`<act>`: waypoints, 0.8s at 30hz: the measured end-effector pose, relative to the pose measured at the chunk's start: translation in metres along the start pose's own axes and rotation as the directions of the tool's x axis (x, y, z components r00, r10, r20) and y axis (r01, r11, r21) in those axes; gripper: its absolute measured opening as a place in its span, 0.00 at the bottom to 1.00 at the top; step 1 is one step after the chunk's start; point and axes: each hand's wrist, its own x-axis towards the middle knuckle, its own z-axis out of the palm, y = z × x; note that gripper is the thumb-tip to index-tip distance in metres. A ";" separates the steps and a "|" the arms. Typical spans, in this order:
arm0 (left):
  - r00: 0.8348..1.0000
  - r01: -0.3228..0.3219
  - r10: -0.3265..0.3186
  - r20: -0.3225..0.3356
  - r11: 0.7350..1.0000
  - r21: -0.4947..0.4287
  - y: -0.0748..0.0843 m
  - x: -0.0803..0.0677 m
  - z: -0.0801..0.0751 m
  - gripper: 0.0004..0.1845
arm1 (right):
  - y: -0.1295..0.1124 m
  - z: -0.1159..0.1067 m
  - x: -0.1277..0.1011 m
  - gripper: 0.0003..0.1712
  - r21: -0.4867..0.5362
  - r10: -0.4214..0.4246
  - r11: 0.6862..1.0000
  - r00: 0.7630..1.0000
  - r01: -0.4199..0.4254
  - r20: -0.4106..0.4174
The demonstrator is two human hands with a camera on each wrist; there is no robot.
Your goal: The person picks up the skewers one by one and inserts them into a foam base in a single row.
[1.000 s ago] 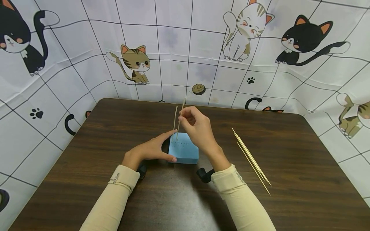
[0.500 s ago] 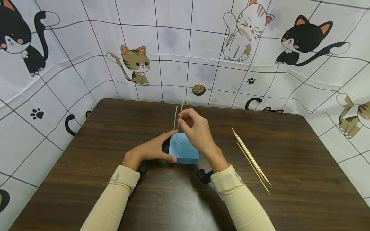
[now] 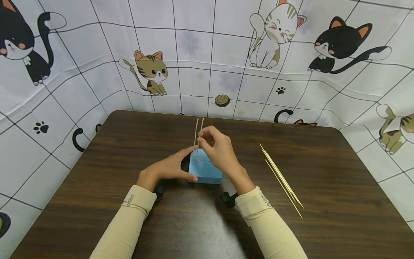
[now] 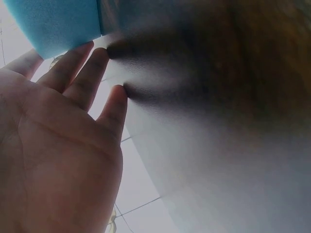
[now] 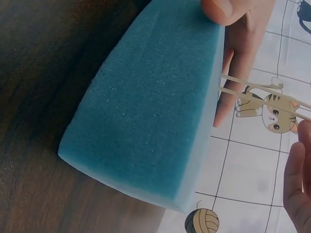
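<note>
On the table sits a light blue foam block (image 3: 209, 179) with small dark holes in its top. My left hand (image 3: 169, 167) holds its left side, thumb on the front face and fingers toward the back; the left wrist view shows the other fingertips down by the tabletop. One thin wooden skewer (image 3: 196, 130) stands upright near the block's back left corner. Just right of it, my right hand (image 3: 220, 149) pinches a second skewer (image 3: 202, 124) between thumb and fingers, its lower end at the row of holes. Both skewers meet the block's top in the right wrist view (image 5: 141, 102).
Several loose skewers (image 3: 281, 176) lie in a slanted bundle on the dark wooden table (image 3: 155, 136), right of my right hand. A white sheet (image 3: 194, 43) with cat drawings hangs behind the table's far edge.
My right hand has lowered slightly with its skewer, whose top now sits about level with the standing one. The left hand and block have stayed put.
</note>
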 end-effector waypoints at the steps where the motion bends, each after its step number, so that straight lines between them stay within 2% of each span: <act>1: 1.000 0.005 -0.005 0.002 1.000 0.001 0.000 0.000 0.000 0.58 | 0.000 0.000 0.000 0.06 0.000 0.003 1.000 1.000 -0.003 0.003; 14: 1.000 -0.007 0.007 0.000 1.000 -0.003 0.000 0.000 0.001 0.58 | 0.002 -0.009 -0.005 0.07 -0.058 0.059 0.997 0.998 -0.059 0.001; 19: 1.000 -0.009 0.009 -0.008 1.000 -0.001 -0.001 0.001 0.001 0.58 | 0.011 -0.021 -0.011 0.07 -0.088 0.118 0.989 0.993 -0.118 -0.012; 24: 1.000 -0.009 0.009 -0.018 1.000 0.004 0.001 0.000 0.001 0.58 | 0.026 -0.040 -0.018 0.07 -0.150 0.195 0.968 0.979 -0.201 -0.054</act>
